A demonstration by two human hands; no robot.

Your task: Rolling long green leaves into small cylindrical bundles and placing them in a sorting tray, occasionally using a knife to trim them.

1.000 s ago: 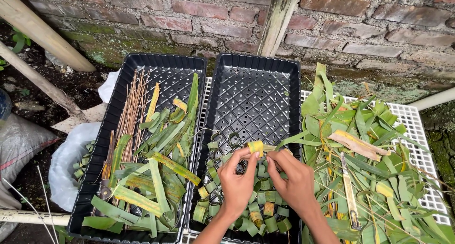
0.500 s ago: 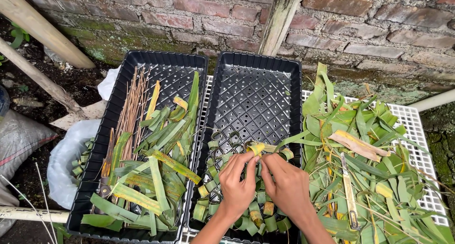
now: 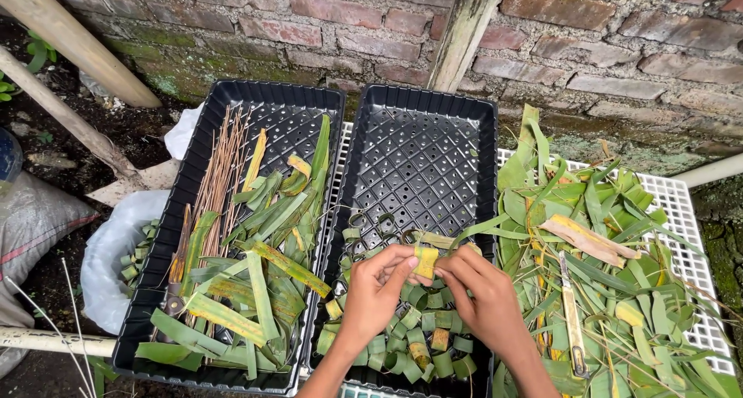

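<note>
Pinching a yellow-green leaf strip (image 3: 425, 260) between them, the left hand (image 3: 377, 293) and the right hand (image 3: 486, 301) are meeting at lower centre of the frame, fingertips of both closed on the strip. The strip is lying crosswise, its long tail running right toward the leaf pile (image 3: 611, 266), over the right black tray (image 3: 418, 119) of rolled leaf rings (image 3: 410, 344).
</note>
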